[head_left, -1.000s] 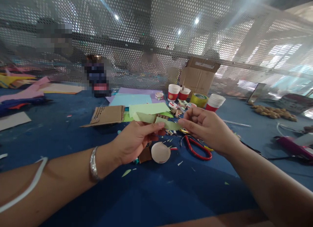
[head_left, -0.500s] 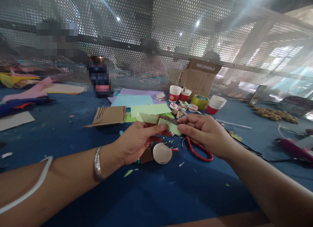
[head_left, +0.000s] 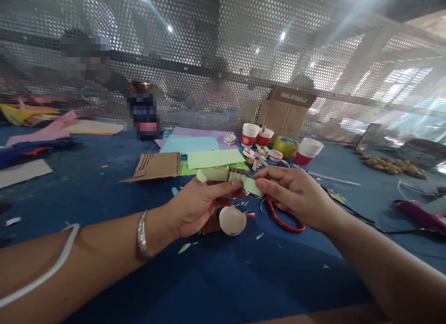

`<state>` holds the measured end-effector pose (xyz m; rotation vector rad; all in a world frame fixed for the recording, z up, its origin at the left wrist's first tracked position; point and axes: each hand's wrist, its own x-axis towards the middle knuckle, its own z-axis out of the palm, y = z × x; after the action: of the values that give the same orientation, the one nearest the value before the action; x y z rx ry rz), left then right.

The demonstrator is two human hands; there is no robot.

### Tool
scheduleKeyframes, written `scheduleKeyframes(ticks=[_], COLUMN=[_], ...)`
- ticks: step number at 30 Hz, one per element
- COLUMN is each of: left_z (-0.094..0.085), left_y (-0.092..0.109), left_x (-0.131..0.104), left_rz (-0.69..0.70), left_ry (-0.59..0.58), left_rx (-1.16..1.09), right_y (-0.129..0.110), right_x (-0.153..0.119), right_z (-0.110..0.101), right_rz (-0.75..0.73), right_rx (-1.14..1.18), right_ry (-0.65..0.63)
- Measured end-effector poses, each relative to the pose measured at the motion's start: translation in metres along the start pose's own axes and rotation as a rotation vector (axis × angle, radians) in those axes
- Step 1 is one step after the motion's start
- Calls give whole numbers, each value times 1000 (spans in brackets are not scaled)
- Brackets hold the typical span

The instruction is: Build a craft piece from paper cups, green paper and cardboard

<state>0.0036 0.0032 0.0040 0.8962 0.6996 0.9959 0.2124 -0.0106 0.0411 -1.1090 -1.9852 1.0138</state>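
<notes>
My left hand [head_left: 198,205] pinches a small cardboard piece [head_left: 239,171] with a pale green paper strip [head_left: 213,175] along it; the strip's loose end sticks out to the left. The fingers of my right hand [head_left: 292,191] are closed on the right end of the same piece. Below them a round paper disc or cup bottom [head_left: 232,221] lies on the blue table, beside a brown cardboard scrap [head_left: 211,224]. Under my right hand show red scissor handles [head_left: 284,221]; the blades are hidden.
Behind my hands lie corrugated cardboard [head_left: 158,166] and green paper [head_left: 214,158]. Paper cups [head_left: 308,151] and yellow tape [head_left: 286,146] stand farther back. A purple glue gun [head_left: 420,215] with a black cable lies at the right. Paper scraps dot the table.
The view has shifted slightly. The green strip's loose end lies flatter, and the held piece sits a little lower and farther right. Both hands keep their hold.
</notes>
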Motion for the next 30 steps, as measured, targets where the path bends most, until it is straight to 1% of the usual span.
scheduleKeyframes(ticks=[8, 14, 21, 26, 30], left_z=[-2, -6, -2, -2, -2], left_y=[2, 1, 0, 1, 3], left_x=[-1, 1, 1, 0, -1], left_rz=[26, 7, -20, -23, -22], left_ry=[-17, -49, -40, -52, -52], left_rx=[40, 52, 44, 47, 28], right_y=[-1, -2, -2, -5, -6], right_x=[-1, 0, 2, 0, -1], right_z=[-3, -5, -4, -6, -6], right_rz=[-21, -23, 14, -19, -28], right_rx=[-32, -42, 3, -51, -46], right_ry=[2, -10, -38, -49, -49])
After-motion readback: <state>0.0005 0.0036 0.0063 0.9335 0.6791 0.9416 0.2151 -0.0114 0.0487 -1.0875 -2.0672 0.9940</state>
